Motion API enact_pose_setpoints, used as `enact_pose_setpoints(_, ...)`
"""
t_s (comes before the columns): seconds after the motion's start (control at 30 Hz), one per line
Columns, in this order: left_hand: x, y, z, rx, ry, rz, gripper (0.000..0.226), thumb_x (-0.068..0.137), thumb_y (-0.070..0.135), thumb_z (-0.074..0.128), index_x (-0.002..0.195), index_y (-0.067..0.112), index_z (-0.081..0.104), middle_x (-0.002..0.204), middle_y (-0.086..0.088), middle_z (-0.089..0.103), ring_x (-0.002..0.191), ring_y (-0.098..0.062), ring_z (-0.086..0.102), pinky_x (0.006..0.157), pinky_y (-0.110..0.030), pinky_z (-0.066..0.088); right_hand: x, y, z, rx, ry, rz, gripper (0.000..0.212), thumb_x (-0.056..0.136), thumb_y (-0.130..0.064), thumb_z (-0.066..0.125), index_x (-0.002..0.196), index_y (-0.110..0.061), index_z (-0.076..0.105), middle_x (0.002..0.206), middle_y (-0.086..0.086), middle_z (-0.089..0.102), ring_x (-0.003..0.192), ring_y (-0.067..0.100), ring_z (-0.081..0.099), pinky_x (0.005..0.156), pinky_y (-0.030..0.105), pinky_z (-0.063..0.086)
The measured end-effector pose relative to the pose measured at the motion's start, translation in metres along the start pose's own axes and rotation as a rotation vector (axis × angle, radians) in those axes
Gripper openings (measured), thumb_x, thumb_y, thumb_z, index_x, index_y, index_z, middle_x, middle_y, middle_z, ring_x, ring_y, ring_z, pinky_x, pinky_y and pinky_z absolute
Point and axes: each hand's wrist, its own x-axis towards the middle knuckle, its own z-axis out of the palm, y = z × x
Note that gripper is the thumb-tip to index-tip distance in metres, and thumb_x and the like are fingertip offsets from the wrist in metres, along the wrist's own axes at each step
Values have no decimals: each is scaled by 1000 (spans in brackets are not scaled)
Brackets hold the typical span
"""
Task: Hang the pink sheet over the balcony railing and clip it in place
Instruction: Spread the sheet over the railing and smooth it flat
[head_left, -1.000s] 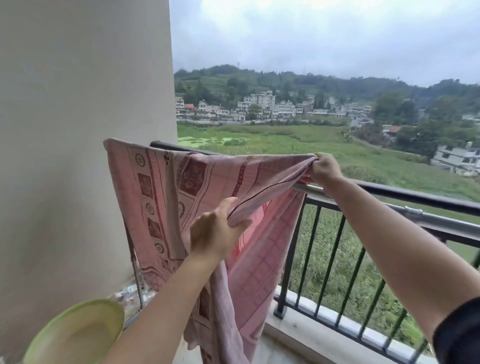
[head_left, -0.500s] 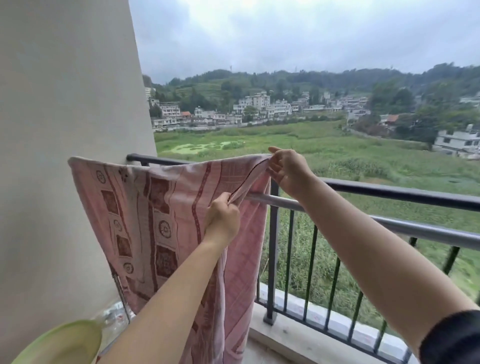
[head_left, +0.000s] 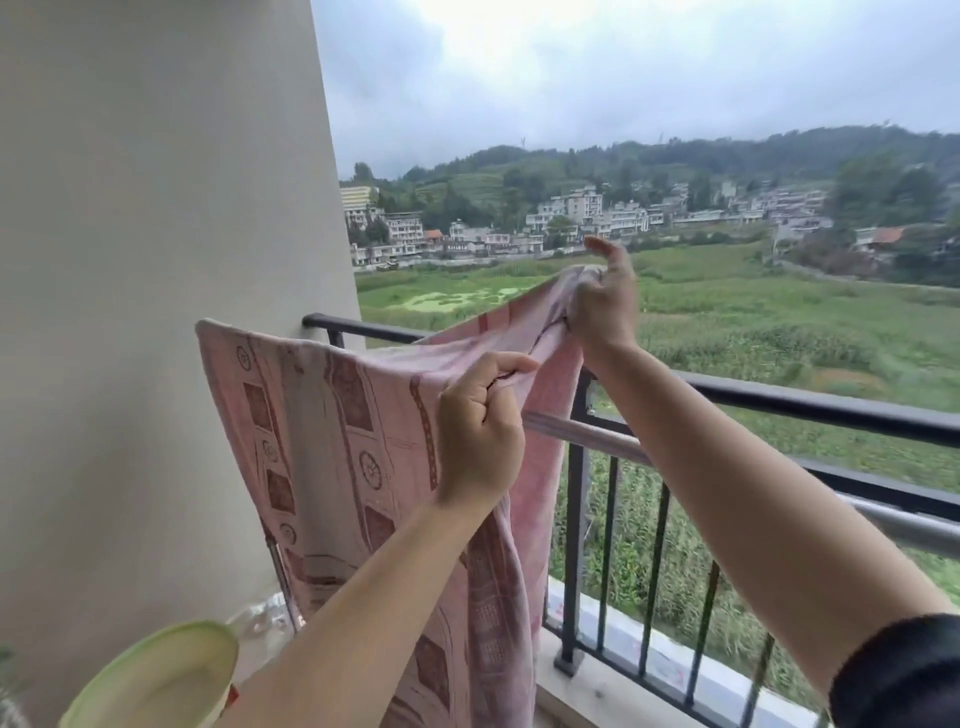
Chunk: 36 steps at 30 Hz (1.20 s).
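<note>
While the pale green basin (head_left: 150, 680) sits low by our left elbow, our left hand (head_left: 480, 431) has its fingers curled tight on the top edge of the pink sheet (head_left: 337, 441). Farther out and higher, our right hand (head_left: 605, 306) clamps the bunched corner, forefinger lifted free. The two hands are apart, with cloth stretched between them. The sheet, patterned with darker red bands and squares, hangs in folds on our side of the black railing (head_left: 779, 402), its raised corner above the top rail. A silver rod (head_left: 592, 434) runs just inside the rail. The cream wall (head_left: 156, 260) shuts in the left. To the right the rail runs on uncovered, with fields and houses beyond.
</note>
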Motion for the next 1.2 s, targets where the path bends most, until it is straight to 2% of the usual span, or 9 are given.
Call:
enact_pose_setpoints(0.1, -19, -6, 23, -39, -122, -25, 31, 89, -3, 43, 96, 11, 69, 71, -4, 68, 57, -32, 59, 49, -47, 52, 14, -5, -40, 48, 204, -233, 43, 89, 1, 43, 111, -35, 52, 100, -16, 60, 73, 2, 61, 63, 22, 54)
enact_pose_setpoints(0.17, -28, -12, 39, -20, -292, -198, 25, 91, 2, 45, 100, 16, 64, 72, -7, 65, 53, -27, 53, 47, -41, 46, 31, 15, -64, -25, 99, 34, 38, 87, 3, 46, 116, -19, 56, 105, -1, 64, 82, 14, 65, 70, 30, 58)
enact_pose_setpoints(0.3, -53, -22, 63, 99, -672, -489, 24, 88, 13, 48, 110, 21, 45, 87, -2, 65, 73, -19, 64, 71, -45, 54, 29, 54, -119, -413, -316, 495, 34, 89, 11, 51, 121, 7, 62, 81, 6, 58, 60, 14, 53, 40, 18, 49)
enact_pose_setpoints(0.43, -75, -4, 83, 84, -647, -358, 20, 88, 16, 55, 106, 19, 47, 73, -3, 68, 63, -21, 64, 59, -40, 53, 23, 52, -167, -381, -159, 447, 37, 88, 7, 60, 124, -4, 64, 91, 8, 66, 63, 16, 59, 53, 22, 56)
enact_pose_setpoints(0.57, -80, 43, 98, -110, -639, -18, 24, 90, 6, 52, 71, 20, 52, 54, 6, 48, 44, -15, 42, 41, -25, 32, 10, 14, -190, 65, 48, 258, 38, 90, 6, 59, 122, -13, 60, 91, 10, 69, 60, 10, 67, 57, 22, 58)
enact_pose_setpoints(0.67, -83, 76, 104, -297, -653, 27, 19, 90, 6, 52, 77, 18, 59, 60, -2, 55, 48, -17, 45, 48, -20, 34, -1, -13, -209, 374, 104, 193, 36, 91, 10, 51, 114, -16, 60, 91, 7, 66, 66, 12, 68, 65, 26, 59)
enact_pose_setpoints(0.83, -99, 62, 91, 37, -1218, 94, 37, 95, 45, 56, 113, 16, 71, 108, -3, 70, 97, -20, 63, 88, -34, 52, -44, 2, -265, -396, 45, 495, 44, 84, 10, 64, 127, 1, 57, 102, 12, 66, 67, 17, 65, 52, 23, 54)
enact_pose_setpoints(1.03, -80, 33, 96, 171, -777, 78, 43, 97, 41, 49, 134, 20, 55, 134, -5, 52, 127, -22, 44, 109, -42, 36, -106, -13, -297, -281, 253, 590, 48, 84, 7, 70, 129, -1, 56, 83, 11, 64, 50, 13, 62, 43, 24, 55)
enact_pose_setpoints(1.2, -56, 23, 118, 354, -951, 9, 45, 101, 46, 37, 143, 30, 46, 150, 3, 44, 141, -19, 33, 115, -55, 17, -140, -30, -304, -264, 244, 583, 45, 82, 12, 69, 125, 1, 56, 115, 20, 62, 81, 19, 65, 53, 17, 57)
